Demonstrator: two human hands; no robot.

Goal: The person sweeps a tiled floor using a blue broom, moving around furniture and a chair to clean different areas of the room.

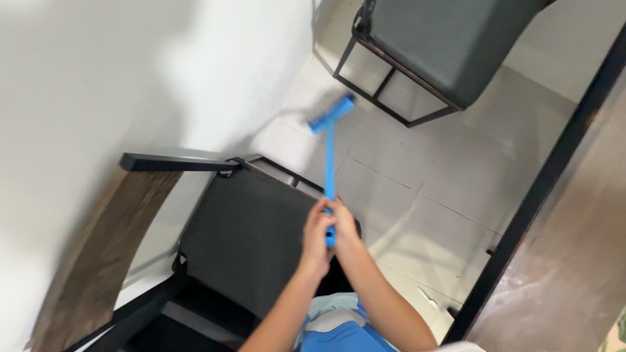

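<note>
A blue broom (330, 150) with a long straight handle reaches down to the light tiled floor (417, 163), its blue head near the white wall. Both of my hands grip the top of the handle. My left hand (315, 229) and my right hand (343, 221) are clasped close together, one beside the other. The broom head looks blurred. Below my hands stands a dark grey cushioned chair (248, 234).
A second dark cushioned chair (450, 39) on a black metal frame stands farther off on the tiles. A white wall (130, 78) fills the left. A wooden backrest with a black bar (104, 254) is at lower left. A brown table with a black edge (561, 215) runs along the right.
</note>
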